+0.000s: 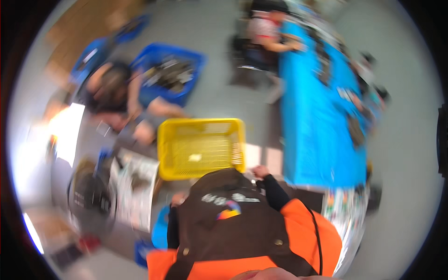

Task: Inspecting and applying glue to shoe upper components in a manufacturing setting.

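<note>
Farthest left, a seated co-worker (112, 86) has bare limbs reaching close to the far left corner of the yellow crate (201, 122), so any move that way would best be slow. A papered surface (146, 205) lies just beyond the crate's left side, and its right edge looks easy to catch. The left hand (178, 199) shows near the crate's near left corner, the crate itself standing in front of the dark apron (252, 219), with one pale scrap (195, 157) on its slatted floor. If the step in hand is handling this crate, as it seems, it would go best with both hands level on opposite sides, so the scrap does not slide. The right hand (260, 171) is just outside the near right corner, its fingers seemingly curled; farther right, the near left corner of the blue-covered table (322, 154) calls for clearance. As for what is hard to read: blur softens the seated co-worker's hands; the left hand is partly hidden by the apron, and I cannot tell whether it grips anything; the apron also covers part of the crate's near rim, and its support is unclear; whether the right hand grips the crate cannot be told either.
</note>
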Tool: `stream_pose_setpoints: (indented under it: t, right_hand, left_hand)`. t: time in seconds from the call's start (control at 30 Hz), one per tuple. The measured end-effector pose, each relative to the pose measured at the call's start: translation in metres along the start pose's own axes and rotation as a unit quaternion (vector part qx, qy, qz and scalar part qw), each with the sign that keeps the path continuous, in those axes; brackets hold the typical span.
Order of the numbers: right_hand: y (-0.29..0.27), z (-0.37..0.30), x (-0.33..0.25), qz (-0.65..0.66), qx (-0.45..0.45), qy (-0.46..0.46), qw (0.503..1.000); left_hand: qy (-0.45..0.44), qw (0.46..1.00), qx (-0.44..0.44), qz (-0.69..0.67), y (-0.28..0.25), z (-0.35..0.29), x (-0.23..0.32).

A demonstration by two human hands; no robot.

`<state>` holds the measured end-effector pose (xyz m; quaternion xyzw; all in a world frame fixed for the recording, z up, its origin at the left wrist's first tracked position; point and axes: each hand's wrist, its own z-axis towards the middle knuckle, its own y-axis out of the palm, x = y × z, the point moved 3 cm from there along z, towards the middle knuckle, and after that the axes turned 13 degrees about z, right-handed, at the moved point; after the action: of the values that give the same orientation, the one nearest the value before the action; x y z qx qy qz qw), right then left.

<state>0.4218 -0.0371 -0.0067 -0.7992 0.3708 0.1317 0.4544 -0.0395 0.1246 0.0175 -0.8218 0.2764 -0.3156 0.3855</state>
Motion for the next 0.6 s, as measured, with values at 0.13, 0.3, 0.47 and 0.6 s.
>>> stream_pose_setpoints:
  t: [0.13, 0.3, 0.47, 0.6]
  right_hand:
    - [-0.033, -0.009, -0.08, 0.248, 0.096, 0.188, 0.945]
    - [-0.041, -0.032, -0.1, 0.11, 0.148, 0.078, 0.98]
    - [-0.039, -0.039, -0.099, 0.162, 0.117, 0.192, 0.961]
    - [-0.031, -0.041, -0.1, 0.218, 0.139, 0.207, 0.944]
  left_hand:
    - [0.155, 0.987, -0.033, 0.032, -0.048, 0.083, 0.038]
    - [0.167, 0.984, -0.055, -0.003, -0.068, 0.091, 0.021]
    - [0.131, 0.986, -0.075, -0.072, -0.061, 0.094, 0.001]
    - [0.083, 0.983, -0.087, -0.136, -0.058, 0.089, -0.024]
